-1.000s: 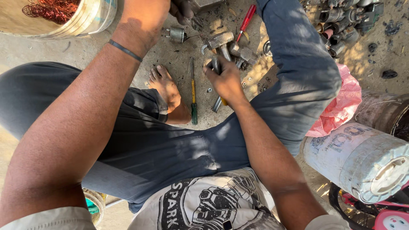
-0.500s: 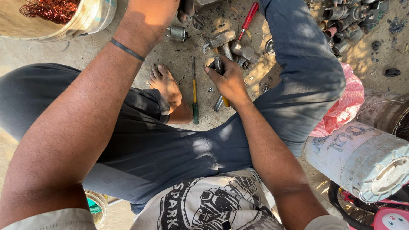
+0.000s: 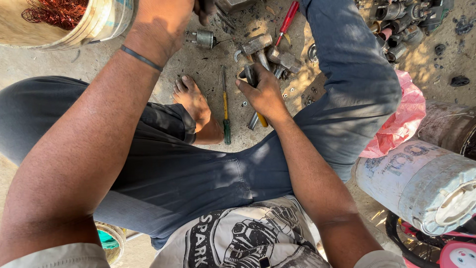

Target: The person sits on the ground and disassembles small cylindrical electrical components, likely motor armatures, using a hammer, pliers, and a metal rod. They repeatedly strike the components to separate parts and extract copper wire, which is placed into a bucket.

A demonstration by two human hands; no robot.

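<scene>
A person sits on the bare concrete floor [image 3: 198, 59] in dark grey trousers [image 3: 163, 164], one bare foot [image 3: 191, 97] tucked in between the legs. To the right lies a white plastic drum [image 3: 421, 183] on its side, with a pink cloth [image 3: 401, 119] just beside it; at the upper left stands a bucket [image 3: 106, 20] holding tangled copper wire [image 3: 54, 11]. A heap of dark metal parts [image 3: 401, 17] sits at the upper right. The left hand [image 3: 166, 22] reaches up to the top edge with its fingers curled down; what they hold cannot be told. The right hand [image 3: 263, 92] is closed around a bundle of tools [image 3: 255, 119], among them a grey bar and a yellow handle that stick out below the palm. Just above that hand lie two hammers [image 3: 263, 47] and a red-handled screwdriver [image 3: 287, 20]. A thin screwdriver with a yellow and green handle [image 3: 225, 111] lies on the floor between foot and right hand. A small metal cylinder [image 3: 203, 38] rests near the left hand.
</scene>
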